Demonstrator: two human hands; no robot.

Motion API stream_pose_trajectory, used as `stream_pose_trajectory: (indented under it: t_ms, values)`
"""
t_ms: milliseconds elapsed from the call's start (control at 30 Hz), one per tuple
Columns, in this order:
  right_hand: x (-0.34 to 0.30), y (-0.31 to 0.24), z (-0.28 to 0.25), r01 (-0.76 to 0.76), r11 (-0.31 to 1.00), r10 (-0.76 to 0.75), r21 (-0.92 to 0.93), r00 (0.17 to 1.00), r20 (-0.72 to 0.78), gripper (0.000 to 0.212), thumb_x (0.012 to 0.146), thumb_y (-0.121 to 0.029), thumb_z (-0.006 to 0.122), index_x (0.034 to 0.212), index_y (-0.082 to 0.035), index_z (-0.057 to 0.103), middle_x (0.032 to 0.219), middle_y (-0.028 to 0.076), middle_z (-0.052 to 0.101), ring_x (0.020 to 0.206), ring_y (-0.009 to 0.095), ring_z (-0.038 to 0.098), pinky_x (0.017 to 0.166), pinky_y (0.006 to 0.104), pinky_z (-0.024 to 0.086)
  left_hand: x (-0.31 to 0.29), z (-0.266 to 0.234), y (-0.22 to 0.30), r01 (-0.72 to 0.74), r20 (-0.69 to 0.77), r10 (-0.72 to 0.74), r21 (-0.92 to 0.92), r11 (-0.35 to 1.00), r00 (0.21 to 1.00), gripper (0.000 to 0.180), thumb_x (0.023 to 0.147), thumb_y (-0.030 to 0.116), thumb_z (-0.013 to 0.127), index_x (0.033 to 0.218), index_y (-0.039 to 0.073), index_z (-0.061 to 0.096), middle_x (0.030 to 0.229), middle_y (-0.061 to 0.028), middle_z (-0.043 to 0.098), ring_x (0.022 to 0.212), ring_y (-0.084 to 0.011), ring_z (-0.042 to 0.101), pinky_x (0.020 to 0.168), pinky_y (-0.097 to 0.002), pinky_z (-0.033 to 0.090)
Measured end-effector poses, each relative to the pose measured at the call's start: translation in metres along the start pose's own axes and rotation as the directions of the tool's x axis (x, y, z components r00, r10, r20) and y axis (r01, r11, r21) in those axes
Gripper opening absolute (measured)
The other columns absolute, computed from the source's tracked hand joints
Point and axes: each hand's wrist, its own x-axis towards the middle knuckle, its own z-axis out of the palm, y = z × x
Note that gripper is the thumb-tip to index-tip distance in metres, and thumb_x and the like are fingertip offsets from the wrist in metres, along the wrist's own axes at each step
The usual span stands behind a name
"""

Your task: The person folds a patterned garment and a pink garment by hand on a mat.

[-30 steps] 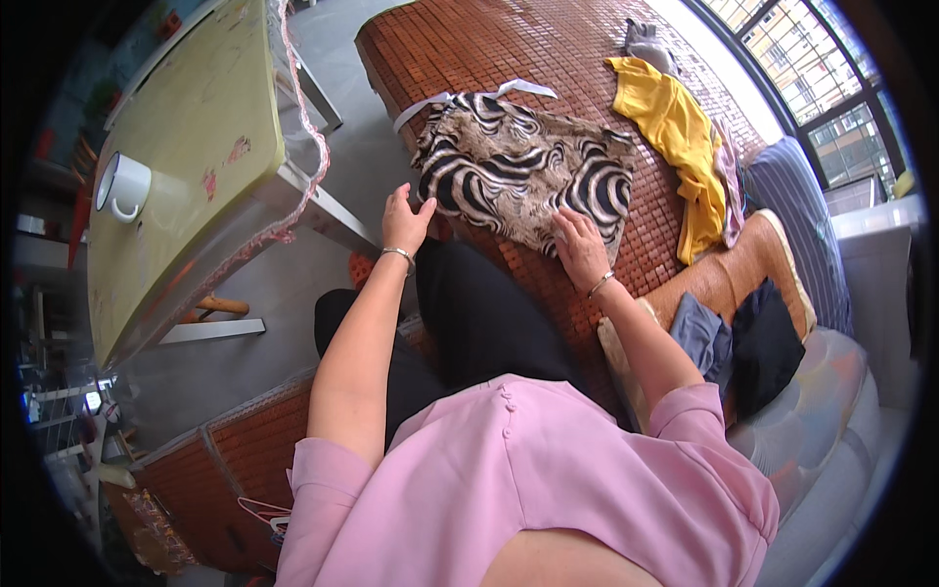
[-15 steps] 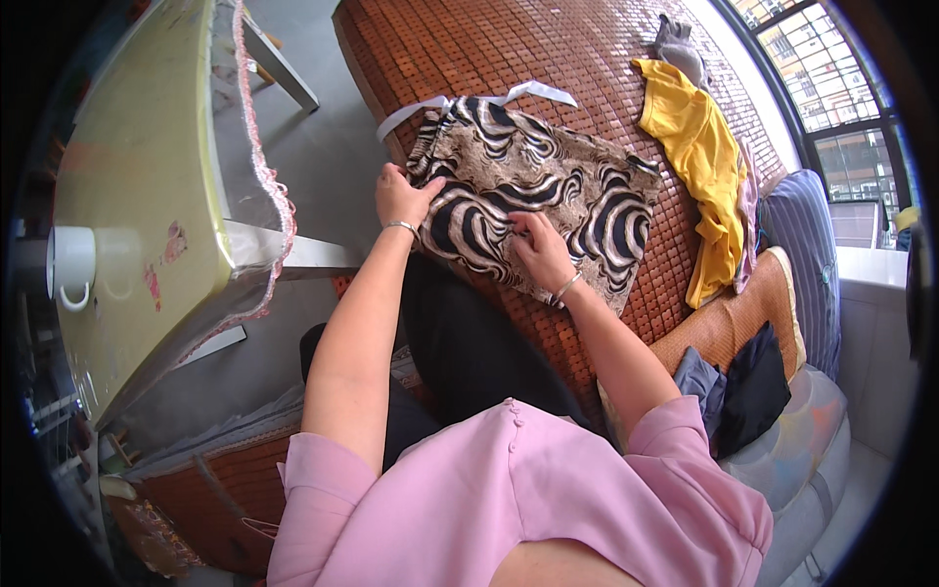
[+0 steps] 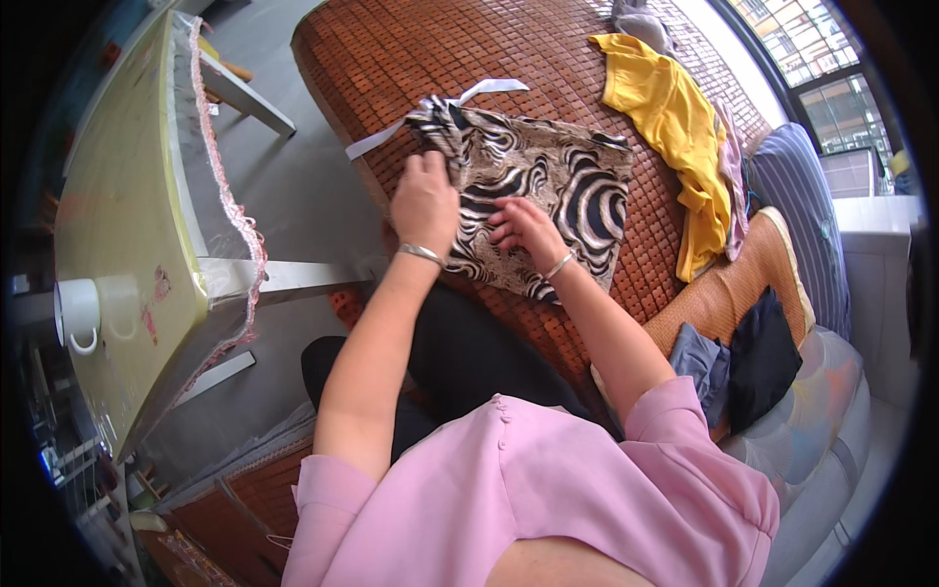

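A brown garment with black and cream swirls [image 3: 592,201] lies spread on the woven bed mat, a white ribbon [image 3: 494,86] trailing from its gathered top left edge. My left hand [image 3: 425,203] is at that left side, its fingers together and closed over the cloth; their tips are partly hidden. Over the middle of the same garment is my right hand [image 3: 528,233], palm down, with loosely bent fingers apart and nothing held in them. Each wrist wears a silver bangle.
Right of the garment lie a yellow shirt [image 3: 660,127] and a grey cloth [image 3: 641,24]. A striped pillow [image 3: 802,225] and dark folded clothes [image 3: 763,362] are nearer on the right. A table [image 3: 127,210] with a white mug [image 3: 76,311] stands left.
My left hand has shifted right and turned palm down, further over the garment's left edge, where the cloth is more bunched. My right hand's fingers have loosened. The view has shifted slightly.
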Motion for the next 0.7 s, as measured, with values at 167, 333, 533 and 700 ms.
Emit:
stream_pose_trajectory:
  t_ms: [167, 333, 533, 700]
  values:
    - [-0.004, -0.019, -0.027, 0.100, 0.948, -0.011, 0.302, 0.959, -0.285, 0.061, 0.094, -0.052, 0.038, 0.128, -0.002, 0.044, 0.117, 0.014, 0.055, 0.103, 0.023, 0.055, 0.080, 0.0395, 0.050, -0.043, 0.025, 0.064, -0.274, 0.285, 0.224, 0.153, 0.949, 0.932, 0.022, 0.083, 0.011, 0.057, 0.102, 0.003, 0.052, 0.105, -0.0117, 0.050, 0.096, -0.0254, 0.060, 0.070, -0.0319, 0.056]
    - [-0.007, -0.029, -0.044, 0.009, 0.955, 0.092, 0.298, 0.942, -0.322, 0.048, 0.091, -0.036, 0.056, 0.124, -0.002, 0.047, 0.109, 0.012, 0.060, 0.092, 0.020, 0.061, 0.075, 0.0340, 0.053, -0.073, 0.037, 0.043, -0.276, 0.259, 0.280, -0.052, 0.960, 0.924, 0.055, 0.078, 0.020, 0.070, 0.123, 0.000, 0.047, 0.115, -0.0153, 0.050, 0.109, -0.0308, 0.050, 0.090, -0.0382, 0.046]
    - [0.018, -0.049, -0.050, 0.120, 0.776, -0.460, -0.620, 0.780, -0.424, 0.032, 0.084, -0.013, 0.064, 0.113, -0.003, 0.056, 0.100, 0.010, 0.060, 0.076, 0.017, 0.062, 0.068, 0.0285, 0.054, -0.097, 0.017, 0.021, -0.312, 0.083, 0.313, -0.036, 0.950, 0.946, 0.054, 0.078, 0.020, 0.069, 0.126, 0.006, 0.050, 0.115, -0.0134, 0.049, 0.104, -0.0305, 0.048, 0.090, -0.0405, 0.043]
    - [0.035, -0.084, -0.029, 0.104, 0.243, -0.671, -0.965, 0.736, -0.090, 0.043, 0.078, -0.010, 0.062, 0.119, -0.021, 0.058, 0.107, 0.010, 0.052, 0.084, 0.025, 0.061, 0.077, 0.0365, 0.052, -0.112, 0.025, 0.015, -0.332, 0.107, 0.334, -0.040, 0.942, 0.936, 0.055, 0.080, 0.021, 0.067, 0.129, 0.005, 0.048, 0.121, -0.0156, 0.047, 0.110, -0.0321, 0.046, 0.094, -0.0411, 0.042]
